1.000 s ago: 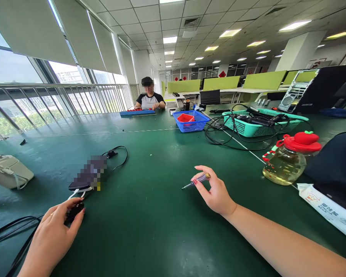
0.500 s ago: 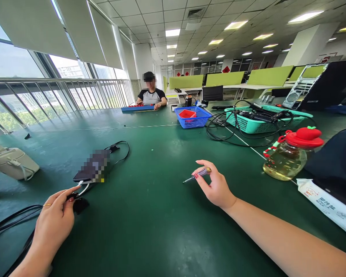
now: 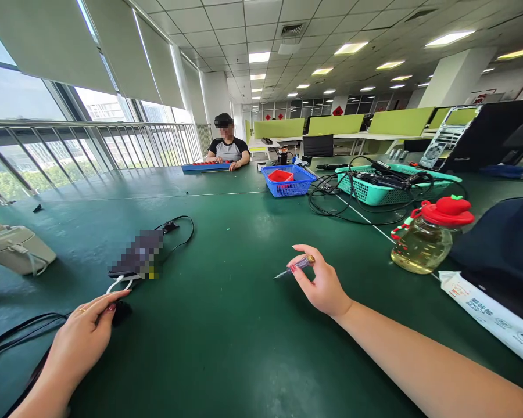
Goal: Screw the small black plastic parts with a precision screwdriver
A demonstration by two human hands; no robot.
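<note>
My right hand (image 3: 320, 284) grips a small screwdriver (image 3: 300, 264) with a clear handle and gold end cap. The tip points left, slightly above the green table (image 3: 226, 360). At the left, my left hand (image 3: 85, 337) has its fingers stretched forward over cables by a small black object (image 3: 122, 313), partly hidden under the fingers. Just beyond those fingertips lies a dark, flat, phone-like device (image 3: 137, 252), blurred by pixels, with white cables (image 3: 121, 280) at its near end. A black cord (image 3: 187, 226) loops from its far end.
A beige bag (image 3: 17, 247) stands at the left. At the right are a red-lidded jar (image 3: 427, 244), a white packet (image 3: 483, 307) and a dark cap (image 3: 505, 238). Blue (image 3: 287, 184) and green (image 3: 366, 194) baskets stand farther back. Across the table sits a person (image 3: 227, 148).
My left hand has flattened and extended its fingers over the cables. My right hand still holds the screwdriver in nearly the same place. The view has shifted slightly.
</note>
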